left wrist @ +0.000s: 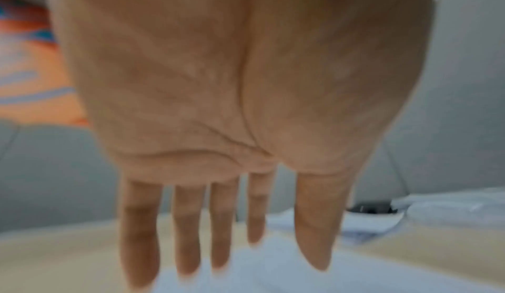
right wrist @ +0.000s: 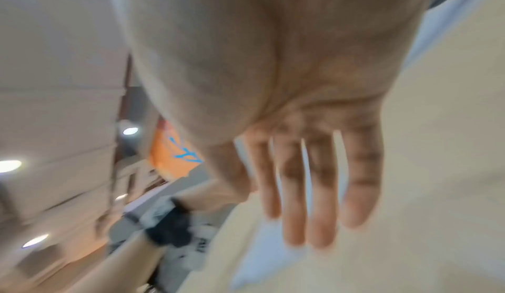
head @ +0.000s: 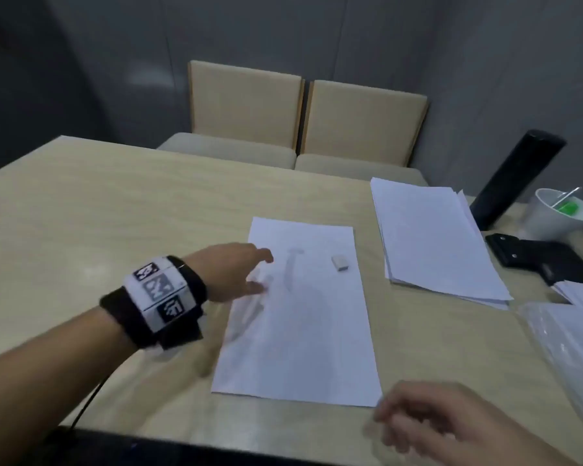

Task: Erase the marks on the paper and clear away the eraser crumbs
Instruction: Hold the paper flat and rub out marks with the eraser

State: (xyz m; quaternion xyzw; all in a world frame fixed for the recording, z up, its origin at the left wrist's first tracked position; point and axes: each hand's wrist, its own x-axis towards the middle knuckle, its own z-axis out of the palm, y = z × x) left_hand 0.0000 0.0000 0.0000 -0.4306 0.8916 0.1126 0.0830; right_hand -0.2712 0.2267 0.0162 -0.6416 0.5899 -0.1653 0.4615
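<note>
A white sheet of paper [head: 300, 314] lies on the beige table [head: 115, 213] with a faint grey pencil mark [head: 292, 267] near its upper middle. A small white eraser [head: 340, 263] rests on the sheet to the right of the mark. My left hand [head: 246, 274] hovers over the sheet's left edge, fingers straight and spread, holding nothing; the left wrist view shows its fingers [left wrist: 188, 233] extended above the paper [left wrist: 273, 271]. My right hand [head: 428, 422] is blurred near the sheet's lower right corner, fingers [right wrist: 322, 200] straight and empty.
A stack of white sheets [head: 431, 240] lies at the right. Behind it stand a black cylinder [head: 515, 183] and a white cup [head: 559, 213] with something green inside. A black flat object [head: 546, 260] and more paper [head: 572, 331] sit at the far right. Two beige chairs [head: 303, 116] face the table's far edge.
</note>
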